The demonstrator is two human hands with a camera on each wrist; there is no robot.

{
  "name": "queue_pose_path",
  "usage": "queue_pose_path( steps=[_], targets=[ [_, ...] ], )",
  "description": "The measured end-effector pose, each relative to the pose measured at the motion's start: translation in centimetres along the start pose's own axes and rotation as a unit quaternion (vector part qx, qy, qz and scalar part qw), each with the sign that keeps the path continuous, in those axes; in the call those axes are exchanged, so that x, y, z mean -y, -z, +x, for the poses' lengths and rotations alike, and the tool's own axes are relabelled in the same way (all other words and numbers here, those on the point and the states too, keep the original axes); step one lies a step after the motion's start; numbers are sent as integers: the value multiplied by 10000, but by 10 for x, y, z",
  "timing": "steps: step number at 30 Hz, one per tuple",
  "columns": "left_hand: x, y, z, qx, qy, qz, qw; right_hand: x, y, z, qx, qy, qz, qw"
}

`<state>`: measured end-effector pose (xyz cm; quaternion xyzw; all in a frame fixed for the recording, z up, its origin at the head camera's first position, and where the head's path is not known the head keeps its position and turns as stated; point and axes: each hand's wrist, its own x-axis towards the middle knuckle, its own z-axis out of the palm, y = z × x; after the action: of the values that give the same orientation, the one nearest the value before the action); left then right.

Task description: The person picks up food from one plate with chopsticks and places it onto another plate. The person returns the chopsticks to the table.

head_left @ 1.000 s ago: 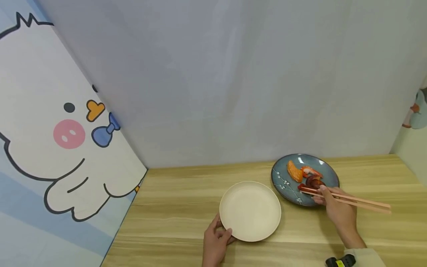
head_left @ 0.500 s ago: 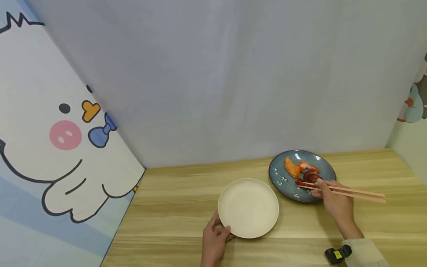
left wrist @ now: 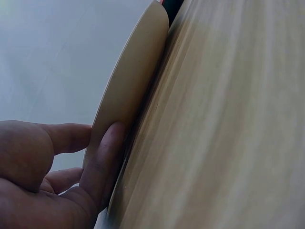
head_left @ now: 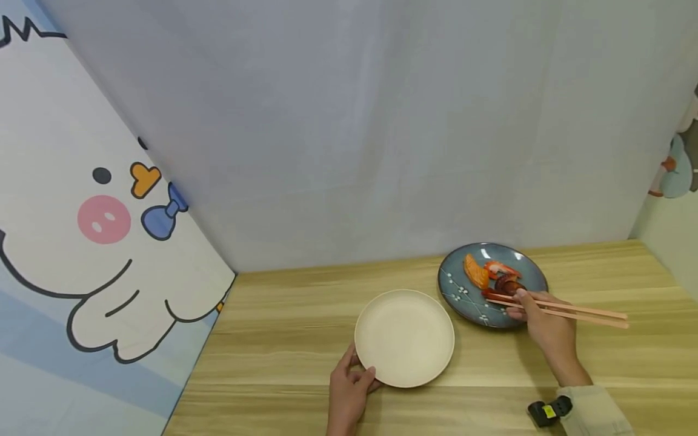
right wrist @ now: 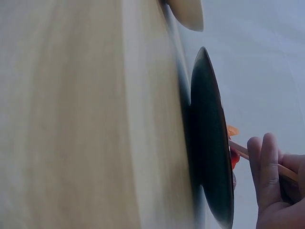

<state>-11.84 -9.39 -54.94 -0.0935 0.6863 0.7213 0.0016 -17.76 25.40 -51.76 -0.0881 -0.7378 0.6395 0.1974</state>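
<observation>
My left hand (head_left: 349, 390) grips the near-left rim of a round cream plate (head_left: 405, 338). In the left wrist view, its fingers (left wrist: 107, 150) lie against the plate's outer wall. My right hand (head_left: 551, 333) holds a pair of wooden chopsticks (head_left: 583, 313) over the near right edge of a blue-grey plate (head_left: 455, 306) with a white blossom pattern. The chopstick tips are at a dark red piece of food (head_left: 493, 295). Beside it lie an orange wedge-like piece (head_left: 475, 272), a red-and-white shrimp-like piece (head_left: 500, 269) and a brownish-red piece (head_left: 507, 283), partly behind the fingers.
Both plates stand on a wood-grain table (head_left: 283, 339). A pale grey curtain (head_left: 371, 133) rises behind the table. A cartoon-printed sheet (head_left: 109, 272) hangs at the left. The right wrist bears a black device (head_left: 548, 412).
The whole head view has shifted slightly, so plates and hands appear a little higher and further left. The chopstick tips stay at the dark red piece; my left hand keeps its grip.
</observation>
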Motion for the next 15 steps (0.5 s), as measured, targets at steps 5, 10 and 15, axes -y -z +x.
queue_pose_path(
  steps=[5, 10, 15],
  targets=[
    [-1, 0, 1, -6, 8, 61, 10000, 0, 0, 1, -7, 15, -23, 10000],
    [0, 0, 0, -7, -9, 21, 10000, 2, 0, -2, -17, 31, 21, 10000],
    [0, 0, 0, 1, -20, 8, 10000, 2, 0, -2, -32, 9, 43, 10000]
  ],
)
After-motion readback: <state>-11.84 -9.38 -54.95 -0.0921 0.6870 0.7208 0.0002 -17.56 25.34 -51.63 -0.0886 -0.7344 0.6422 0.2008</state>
